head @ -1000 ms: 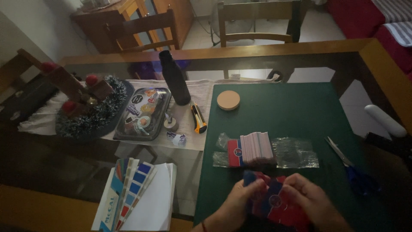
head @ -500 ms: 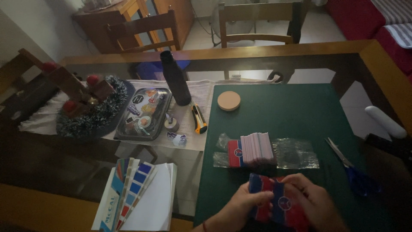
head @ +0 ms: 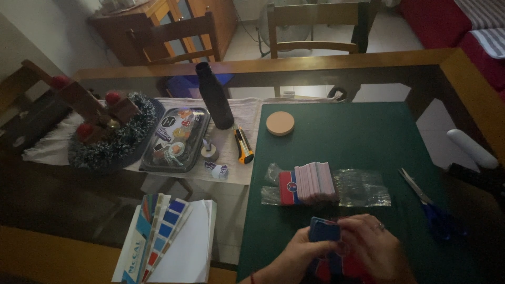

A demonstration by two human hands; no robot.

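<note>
Cards, a small blue-backed stack point(head: 324, 231), are sitting at the near edge of the green mat point(head: 368, 137), pinched between both hands, probably so the packet stays squared while it is being handled.

Going from the left, a tinsel wreath point(head: 113, 139) with red balls is lying on the glass table point(head: 463, 63), and a dark tray point(head: 176, 139) of small round badges is resting just beside it on a pale cloth. Nearer the camera, a fan of colour swatches point(head: 158, 231) is spreading over a white booklet point(head: 187, 247). A tall dark bottle point(head: 214, 95) is standing upright behind the tray, with a yellow-and-black utility knife point(head: 243, 143) lying near its foot. On the mat, a round cork coaster point(head: 280, 123) is lying apart at the far side, and a row of cards standing on edge point(head: 310, 183) is resting on crumpled clear wrapping point(head: 363, 186), seemingly just unpacked.

The left hand point(head: 294, 257) is curling its fingers closed around the stack's lower left side, supporting it from beneath. The right hand point(head: 371, 247), wearing a ring, is closing thumb and fingers over the stack's right edge, steadying it. Blue-handled scissors point(head: 426, 205) are lying on the mat to the right, within easy reach.
</note>
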